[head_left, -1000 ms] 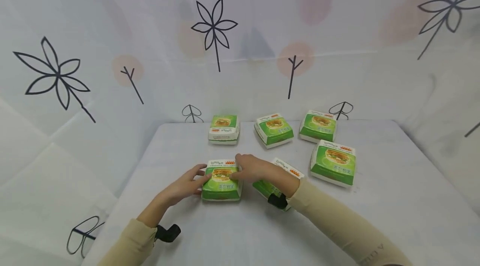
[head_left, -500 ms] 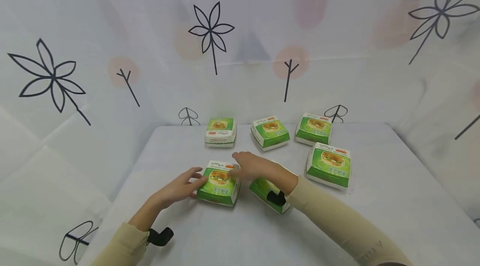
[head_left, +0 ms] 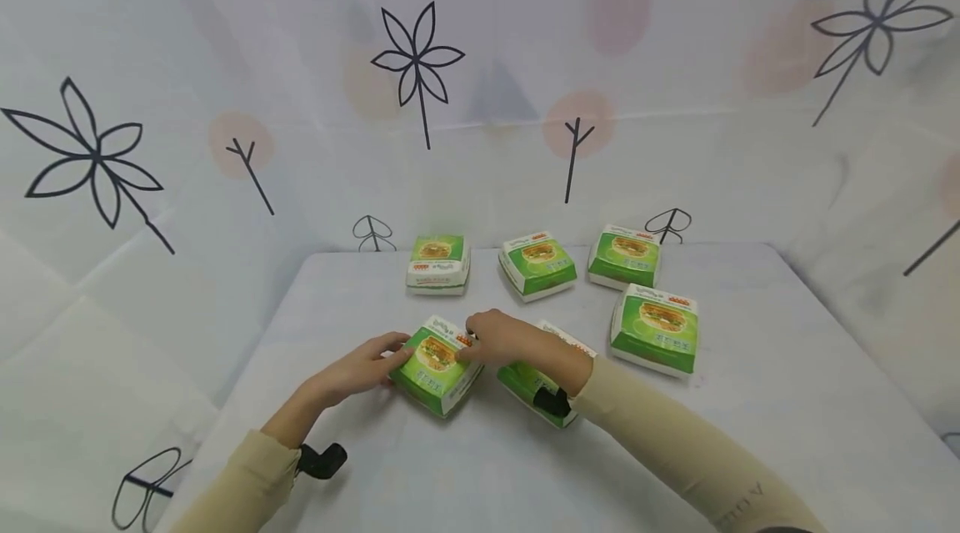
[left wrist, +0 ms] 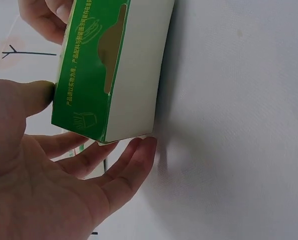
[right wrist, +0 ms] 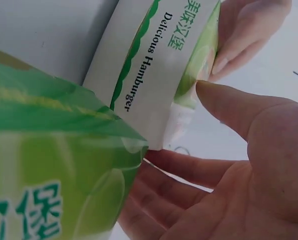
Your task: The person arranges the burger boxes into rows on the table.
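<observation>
Between my two hands is a green and white burger box [head_left: 433, 370], turned at an angle on the white tabletop. My left hand [head_left: 358, 373] grips its left corner, the thumb on the top edge and the fingers along the side, as the left wrist view shows. At the opposite corner my right hand [head_left: 508, 341] holds it, thumb on the lid edge and fingers behind. In the right wrist view the white side of this box [right wrist: 144, 65] reads "Delicious Hamburger". A second burger box [head_left: 517, 383] lies under my right wrist, partly hidden by it.
Along the back stand three more burger boxes: a left one [head_left: 438, 266], a middle one [head_left: 537, 264] and a right one [head_left: 625, 256]. Another burger box [head_left: 655, 329] sits in front of the right one. A patterned white cloth [head_left: 487, 82] hangs behind the table.
The burger box between my hands has turned clockwise, from square-on to a diagonal stance. Both hands have stayed at it. The whole head view has shifted slightly.
</observation>
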A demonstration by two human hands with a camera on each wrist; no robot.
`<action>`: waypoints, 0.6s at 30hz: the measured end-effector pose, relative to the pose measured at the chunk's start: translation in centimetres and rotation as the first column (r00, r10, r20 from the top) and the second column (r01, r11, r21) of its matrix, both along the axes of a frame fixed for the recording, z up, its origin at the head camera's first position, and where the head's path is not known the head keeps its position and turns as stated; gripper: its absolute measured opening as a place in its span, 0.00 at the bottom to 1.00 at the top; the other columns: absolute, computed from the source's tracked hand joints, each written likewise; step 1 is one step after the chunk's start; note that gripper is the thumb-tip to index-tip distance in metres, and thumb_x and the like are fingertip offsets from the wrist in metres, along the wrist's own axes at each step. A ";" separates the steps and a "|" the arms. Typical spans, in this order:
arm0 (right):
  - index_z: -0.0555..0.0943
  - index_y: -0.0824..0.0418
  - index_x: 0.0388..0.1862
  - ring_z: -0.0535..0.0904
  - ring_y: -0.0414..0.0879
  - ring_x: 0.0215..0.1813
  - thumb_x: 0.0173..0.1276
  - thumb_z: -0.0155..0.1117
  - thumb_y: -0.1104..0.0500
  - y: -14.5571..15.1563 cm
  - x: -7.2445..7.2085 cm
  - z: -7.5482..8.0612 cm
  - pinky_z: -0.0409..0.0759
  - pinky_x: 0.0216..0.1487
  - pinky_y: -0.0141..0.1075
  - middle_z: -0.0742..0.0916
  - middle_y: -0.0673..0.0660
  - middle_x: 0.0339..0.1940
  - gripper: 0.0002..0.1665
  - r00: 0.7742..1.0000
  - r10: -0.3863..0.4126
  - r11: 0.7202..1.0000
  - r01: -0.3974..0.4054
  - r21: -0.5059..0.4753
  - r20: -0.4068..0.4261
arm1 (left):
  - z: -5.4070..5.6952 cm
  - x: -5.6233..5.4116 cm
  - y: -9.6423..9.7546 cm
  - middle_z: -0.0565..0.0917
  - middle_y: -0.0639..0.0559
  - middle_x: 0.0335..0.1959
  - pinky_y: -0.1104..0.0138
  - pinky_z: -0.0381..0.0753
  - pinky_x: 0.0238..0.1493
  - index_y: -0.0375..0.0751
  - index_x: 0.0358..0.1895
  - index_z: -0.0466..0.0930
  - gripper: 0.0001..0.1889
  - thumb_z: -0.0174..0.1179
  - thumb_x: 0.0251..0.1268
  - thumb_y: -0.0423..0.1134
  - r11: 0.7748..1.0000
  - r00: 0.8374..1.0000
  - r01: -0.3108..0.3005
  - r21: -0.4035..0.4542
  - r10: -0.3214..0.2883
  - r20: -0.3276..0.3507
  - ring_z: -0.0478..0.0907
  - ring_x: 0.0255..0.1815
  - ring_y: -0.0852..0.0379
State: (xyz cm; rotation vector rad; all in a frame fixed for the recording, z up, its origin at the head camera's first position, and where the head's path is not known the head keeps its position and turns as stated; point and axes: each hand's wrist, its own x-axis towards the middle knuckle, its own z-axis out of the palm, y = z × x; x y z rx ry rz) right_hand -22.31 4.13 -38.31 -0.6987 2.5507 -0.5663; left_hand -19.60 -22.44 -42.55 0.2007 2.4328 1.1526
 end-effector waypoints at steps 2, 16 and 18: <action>0.77 0.67 0.62 0.79 0.52 0.58 0.76 0.62 0.45 0.0 0.1 -0.1 0.79 0.58 0.47 0.85 0.60 0.54 0.29 1.000 -0.011 1.000 0.011 0.008 0.000 | 0.0 0.2 -0.1 0.75 0.41 0.68 0.51 0.80 0.55 0.41 0.74 0.68 0.31 0.53 0.79 0.57 1.000 1.000 -0.013 -0.007 0.013 0.007 0.79 0.53 0.50; 0.79 0.65 0.49 0.78 0.50 0.42 0.80 0.57 0.50 -0.5 -0.3 -0.4 0.78 0.43 0.43 0.84 0.59 0.38 0.18 1.000 0.000 1.000 0.000 -0.001 -0.019 | -0.5 0.5 0.1 0.75 0.42 0.68 0.48 0.79 0.57 0.40 0.74 0.68 0.30 0.49 0.81 0.56 1.000 1.000 -0.012 0.005 0.012 -0.006 0.79 0.51 0.51; 0.79 0.63 0.47 0.75 0.47 0.38 0.80 0.58 0.50 -0.5 -0.1 -0.4 0.75 0.39 0.42 0.82 0.56 0.35 0.17 1.000 -0.015 1.000 0.015 0.001 -0.016 | -0.5 0.1 0.2 0.76 0.43 0.67 0.48 0.78 0.58 0.40 0.74 0.69 0.28 0.49 0.82 0.54 1.000 1.000 -0.004 0.006 0.004 -0.013 0.78 0.52 0.51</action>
